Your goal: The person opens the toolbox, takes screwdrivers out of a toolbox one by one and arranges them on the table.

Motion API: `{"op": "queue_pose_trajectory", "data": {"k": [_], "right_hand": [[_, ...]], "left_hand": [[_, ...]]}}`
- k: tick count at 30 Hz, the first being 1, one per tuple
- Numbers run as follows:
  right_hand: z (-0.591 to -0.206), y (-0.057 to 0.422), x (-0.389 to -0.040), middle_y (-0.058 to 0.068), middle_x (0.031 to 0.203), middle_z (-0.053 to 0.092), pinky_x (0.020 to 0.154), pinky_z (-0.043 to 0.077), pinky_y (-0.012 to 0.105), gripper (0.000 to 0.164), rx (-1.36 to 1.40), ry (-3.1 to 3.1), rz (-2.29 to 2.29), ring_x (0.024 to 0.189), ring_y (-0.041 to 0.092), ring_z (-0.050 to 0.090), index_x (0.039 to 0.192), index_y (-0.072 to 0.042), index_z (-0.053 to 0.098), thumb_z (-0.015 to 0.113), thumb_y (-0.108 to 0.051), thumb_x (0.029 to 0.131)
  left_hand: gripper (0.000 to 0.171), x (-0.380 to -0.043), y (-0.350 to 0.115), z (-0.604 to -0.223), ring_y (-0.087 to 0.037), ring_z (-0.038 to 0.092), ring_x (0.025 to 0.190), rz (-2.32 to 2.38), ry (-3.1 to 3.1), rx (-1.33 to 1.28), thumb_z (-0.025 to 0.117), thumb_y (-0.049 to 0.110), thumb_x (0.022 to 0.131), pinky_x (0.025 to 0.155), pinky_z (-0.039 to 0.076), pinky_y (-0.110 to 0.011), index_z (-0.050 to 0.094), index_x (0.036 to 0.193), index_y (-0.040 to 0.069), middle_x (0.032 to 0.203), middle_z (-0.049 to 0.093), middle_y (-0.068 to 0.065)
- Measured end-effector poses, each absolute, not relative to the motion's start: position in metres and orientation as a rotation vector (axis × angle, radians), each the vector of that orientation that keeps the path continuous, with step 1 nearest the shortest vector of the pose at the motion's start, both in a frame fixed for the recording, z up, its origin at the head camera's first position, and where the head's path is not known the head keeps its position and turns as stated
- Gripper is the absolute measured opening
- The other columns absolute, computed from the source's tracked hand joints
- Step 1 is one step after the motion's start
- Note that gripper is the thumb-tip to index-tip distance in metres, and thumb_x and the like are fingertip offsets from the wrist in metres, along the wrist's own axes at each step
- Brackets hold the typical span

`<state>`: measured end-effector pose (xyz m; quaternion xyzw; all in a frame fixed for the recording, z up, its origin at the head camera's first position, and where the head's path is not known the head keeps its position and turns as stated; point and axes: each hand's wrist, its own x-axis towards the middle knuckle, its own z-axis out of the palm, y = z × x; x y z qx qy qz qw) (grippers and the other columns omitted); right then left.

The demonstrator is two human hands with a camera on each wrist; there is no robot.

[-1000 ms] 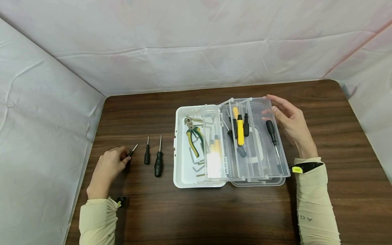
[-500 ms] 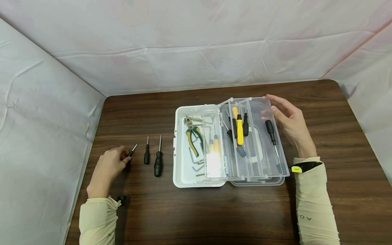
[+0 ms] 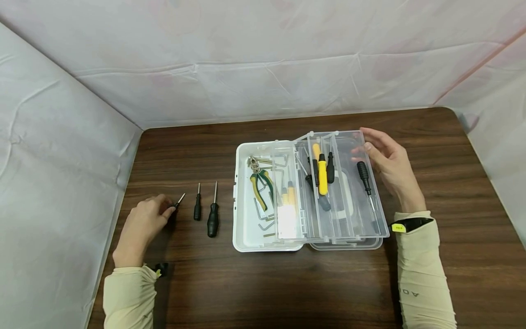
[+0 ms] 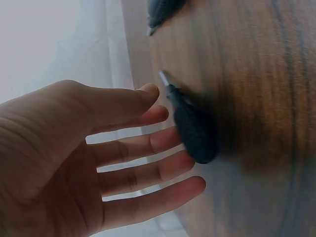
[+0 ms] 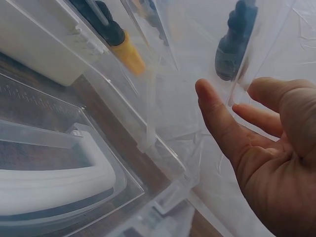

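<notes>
At the left of the table, my left hand [image 3: 144, 224] is beside a small black screwdriver [image 4: 195, 126]. Its fingers are extended in the left wrist view; the fingertips are close behind the handle, and the thumb stays off it. I cannot tell whether they touch. Two more black screwdrivers, one small [image 3: 197, 208] and one larger [image 3: 213, 220], lie to the right. My right hand [image 3: 392, 167] pinches the right wall of a clear divided tray [image 3: 349, 228], thumb inside and fingers behind the plastic. Inside the tray are a yellow screwdriver [image 3: 323, 176] and several black-handled ones.
A white toolbox base [image 3: 242, 233] holds green-and-yellow pliers [image 3: 263, 187] and several hex keys [image 3: 267, 226]. The clear tray overhangs its right part. Below the tray is a clear lid with a white handle [image 5: 59, 187]. White sheeting [image 3: 263, 82] walls the table's back and sides.
My left hand has shifted slightly left beside the small screwdriver, which has stayed on the table. My right hand keeps its place at the tray wall.
</notes>
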<state>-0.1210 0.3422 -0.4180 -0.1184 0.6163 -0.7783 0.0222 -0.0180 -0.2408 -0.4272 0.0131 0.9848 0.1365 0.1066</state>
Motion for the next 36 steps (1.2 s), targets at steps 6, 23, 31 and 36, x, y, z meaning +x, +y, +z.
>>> {"op": "queue_pose_trajectory", "data": {"k": [6, 23, 31, 36], "right_hand": [[-0.418, 0.344, -0.121, 0.008, 0.13, 0.07, 0.084, 0.064, 0.031, 0.043, -0.341, 1.925, -2.388, 0.096, 0.015, 0.075, 0.148, 0.007, 0.051, 0.053, 0.005, 0.104], [-0.418, 0.344, -0.12, 0.009, 0.129, 0.071, 0.083, 0.064, 0.031, 0.043, -0.346, 1.9, -2.407, 0.096, 0.016, 0.076, 0.147, 0.007, 0.051, 0.053, 0.007, 0.104], [-0.418, 0.343, -0.122, 0.011, 0.13, 0.071, 0.083, 0.064, 0.031, 0.043, -0.363, 1.879, -2.417, 0.095, 0.017, 0.076, 0.146, 0.007, 0.052, 0.053, 0.007, 0.104], [-0.418, 0.342, -0.122, 0.01, 0.129, 0.072, 0.082, 0.064, 0.031, 0.043, -0.362, 1.872, -2.422, 0.095, 0.017, 0.076, 0.146, 0.007, 0.052, 0.053, 0.007, 0.104]], "left_hand": [[0.021, -0.025, -0.227, -0.411, -0.04, 0.07, 0.077, 0.403, 2.954, 0.091, 0.068, 0.017, 0.1, 0.062, 0.055, -0.054, 0.067, 0.111, -0.001, 0.099, 0.074, -0.023], [0.024, -0.054, -0.16, -0.374, -0.038, 0.069, 0.074, 0.362, 3.064, 0.352, 0.07, 0.016, 0.099, 0.063, 0.056, -0.055, 0.068, 0.119, 0.001, 0.107, 0.07, -0.021], [0.025, -0.069, -0.134, -0.363, -0.032, 0.069, 0.079, 0.352, 3.047, 0.535, 0.07, 0.015, 0.1, 0.068, 0.058, -0.051, 0.069, 0.122, 0.002, 0.106, 0.071, -0.015], [0.022, -0.078, -0.116, -0.354, -0.033, 0.07, 0.088, 0.354, 3.02, 0.7, 0.069, 0.014, 0.101, 0.072, 0.059, -0.049, 0.069, 0.12, 0.004, 0.109, 0.07, -0.013]]}}
